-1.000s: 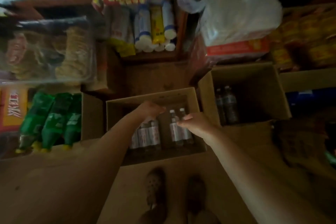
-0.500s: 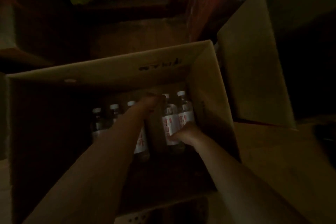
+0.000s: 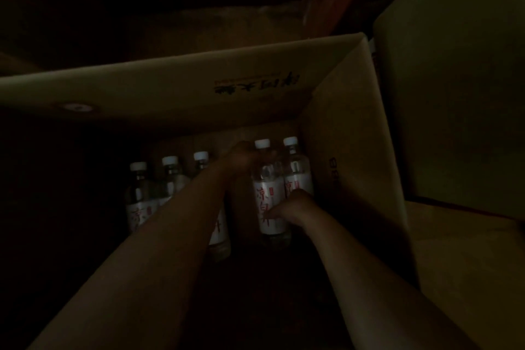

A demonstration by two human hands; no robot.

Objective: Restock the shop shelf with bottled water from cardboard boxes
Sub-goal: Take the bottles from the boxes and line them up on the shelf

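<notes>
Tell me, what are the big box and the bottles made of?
The box looks like plain brown cardboard: matte, with folded corners. The bottles seem clear plastic, shiny and see-through, with white caps and paper-like labels.

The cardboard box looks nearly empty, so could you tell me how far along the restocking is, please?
Most of the cardboard box is bare; five bottles show. The right hand grips one bottle; the left hand reaches its neck, grip unclear. Three bottles at left remain.
</notes>
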